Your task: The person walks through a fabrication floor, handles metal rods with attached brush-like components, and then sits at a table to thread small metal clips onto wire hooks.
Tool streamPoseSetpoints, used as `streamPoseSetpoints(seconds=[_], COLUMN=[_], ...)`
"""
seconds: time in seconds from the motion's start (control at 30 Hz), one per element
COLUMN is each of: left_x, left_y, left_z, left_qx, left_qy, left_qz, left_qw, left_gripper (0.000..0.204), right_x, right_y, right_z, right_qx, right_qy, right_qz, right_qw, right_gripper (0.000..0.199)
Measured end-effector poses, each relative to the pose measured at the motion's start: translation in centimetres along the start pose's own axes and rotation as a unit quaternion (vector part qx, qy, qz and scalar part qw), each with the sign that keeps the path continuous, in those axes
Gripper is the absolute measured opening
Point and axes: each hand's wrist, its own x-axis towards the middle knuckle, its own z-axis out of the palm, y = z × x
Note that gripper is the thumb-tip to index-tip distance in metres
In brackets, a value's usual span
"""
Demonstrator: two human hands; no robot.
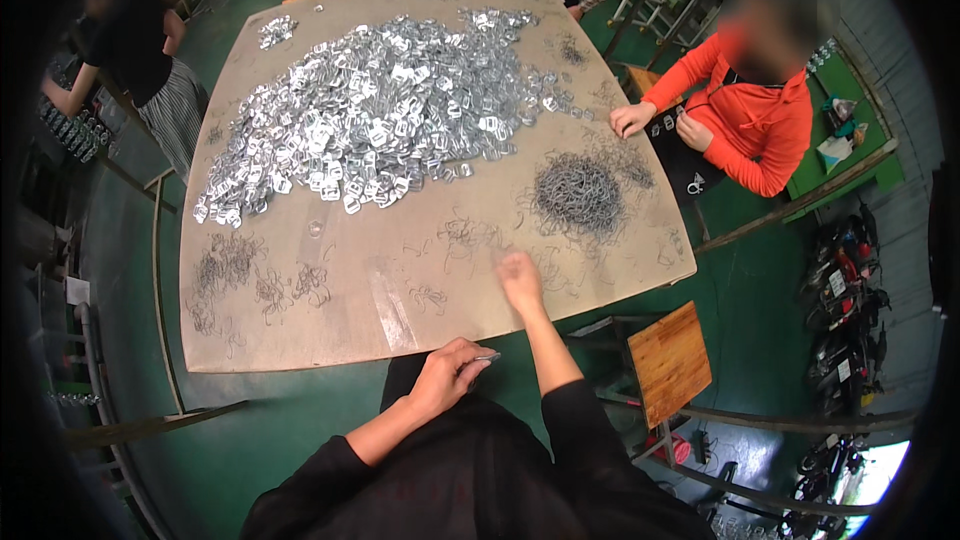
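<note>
Head view
Left hand [450, 368]: held just off the near edge of the table [300, 330], fingers pinched shut on a small metal piece [487, 358], probably a wire clip, though it is too small to tell.
Right hand [520, 275]: reaching out over the tabletop, blurred; I cannot tell whether it is open or closed.
Loose wire clips [465, 235]: scattered thinly on the table just left of and beyond the right hand.
Dark wire-clip pile [578, 195]: beyond the right hand, slightly to its right, near.
Shiny metal buckle heap [370, 110]: far beyond both hands, spread across the table's middle.
Wooden stool [668, 360]: right of the right forearm, off the table.
Person in orange [750, 110]: seated at the table's far right side.
</note>
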Motion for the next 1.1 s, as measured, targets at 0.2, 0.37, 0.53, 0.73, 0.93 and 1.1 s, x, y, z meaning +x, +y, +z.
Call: streamPoseSetpoints(seconds=[0.2,0.37,0.53,0.73,0.93,1.1], left_x=[0.0,0.4,0.7,0.5,0.2,0.0], left_y=[0.4,0.6,1.9,2.6,1.8,1.5], left_z=[0.3,0.8,1.6,2.1,2.5,2.2], left_qx=[-0.012,0.021,0.013,0.009,0.006,-0.014], left_qy=[0.003,0.005,0.017,0.010,0.029,0.021], left_qz=[0.012,0.001,0.054,0.012,0.078,0.078], left_qw=[1.000,1.000,0.998,1.000,0.996,0.997], left_gripper=[0.015,0.012,0.016,0.017,0.017,0.018], right_x=[-5.6,-11.8,-15.0,-16.7,-17.4,-17.6], right_y=[-4.6,-9.0,-9.8,-10.5,-10.1,-10.1], right_z=[-5.5,-8.3,-9.1,-9.0,-7.8,-7.3], right_qx=[0.317,0.358,0.326,0.265,0.236,0.253], right_qy=[-0.085,-0.084,0.007,0.004,0.087,0.101], right_qz=[0.093,0.065,-0.010,-0.025,-0.064,-0.052], right_qw=[0.940,0.928,0.945,0.964,0.966,0.961], right_gripper=[0.034,0.033,0.029,0.023,0.021,0.020])
